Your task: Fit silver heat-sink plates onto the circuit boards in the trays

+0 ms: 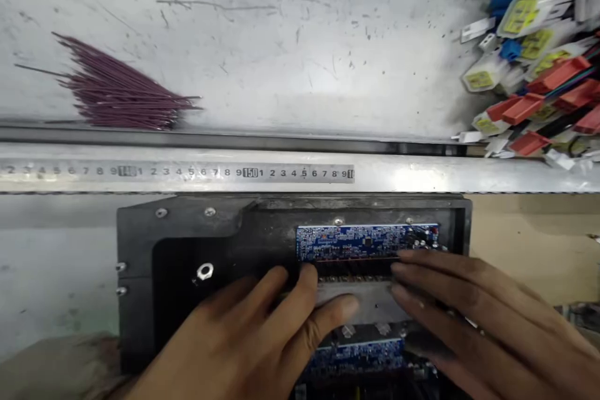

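Note:
A black housing with screws along its edges lies below the ruler rail. In it sits a blue circuit board with many small components. Under that board runs a dark slot, then a grey metal block. My left hand is closed at the block's left end, index fingertip at its corner and thumb on its face. Outstretched, the fingers of my right hand touch the right end of the slot and block. A second blue board shows lower down, partly covered by both hands.
A metal rail with a ruler strip crosses the view behind the housing. Beyond it, purple wires lie in a bundle on the grey worktop. Connectors in white, red and blue are heaped at the right.

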Demonstrator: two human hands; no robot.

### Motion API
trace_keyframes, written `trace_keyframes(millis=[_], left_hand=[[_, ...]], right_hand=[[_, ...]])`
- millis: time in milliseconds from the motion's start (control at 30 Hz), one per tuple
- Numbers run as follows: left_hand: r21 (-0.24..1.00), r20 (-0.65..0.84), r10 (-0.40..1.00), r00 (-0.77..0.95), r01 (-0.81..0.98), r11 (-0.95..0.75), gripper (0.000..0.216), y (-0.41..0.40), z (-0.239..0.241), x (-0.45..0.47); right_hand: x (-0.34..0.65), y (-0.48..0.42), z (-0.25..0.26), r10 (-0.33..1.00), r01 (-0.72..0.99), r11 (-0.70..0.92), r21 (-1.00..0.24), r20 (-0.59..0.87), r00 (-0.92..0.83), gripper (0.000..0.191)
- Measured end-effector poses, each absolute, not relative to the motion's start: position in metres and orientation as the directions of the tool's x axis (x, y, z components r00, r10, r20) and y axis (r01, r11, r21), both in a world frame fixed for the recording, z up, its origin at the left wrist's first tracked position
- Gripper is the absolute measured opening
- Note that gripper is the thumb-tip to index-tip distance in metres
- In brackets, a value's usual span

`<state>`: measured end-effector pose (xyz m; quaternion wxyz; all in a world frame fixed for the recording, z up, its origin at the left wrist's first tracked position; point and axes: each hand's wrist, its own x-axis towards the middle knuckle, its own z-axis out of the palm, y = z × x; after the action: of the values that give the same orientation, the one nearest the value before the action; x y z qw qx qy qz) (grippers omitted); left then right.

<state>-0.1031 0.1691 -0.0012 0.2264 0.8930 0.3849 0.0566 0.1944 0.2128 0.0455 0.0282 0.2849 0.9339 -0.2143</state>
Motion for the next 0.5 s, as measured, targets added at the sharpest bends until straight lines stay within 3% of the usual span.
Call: trace_keyframes(millis=[167,500], left_hand=[[0.437,-0.1,0.739,0.667,0.696,-0.57,0.046,0.168,-0.001,-0.101],[0.496,-0.139,0.752,0.644,0.703,-0.51,0.04,0.166,0.0,-0.101]], right_hand=[[0.192,0.207,0.037,0.464,0.488,0.821,-0.295,-0.152,-0.872,0.05],[0.177,0.185,0.018,0.707,0.655,0.635,-0.41,-0.033,-0.706,0.058]])
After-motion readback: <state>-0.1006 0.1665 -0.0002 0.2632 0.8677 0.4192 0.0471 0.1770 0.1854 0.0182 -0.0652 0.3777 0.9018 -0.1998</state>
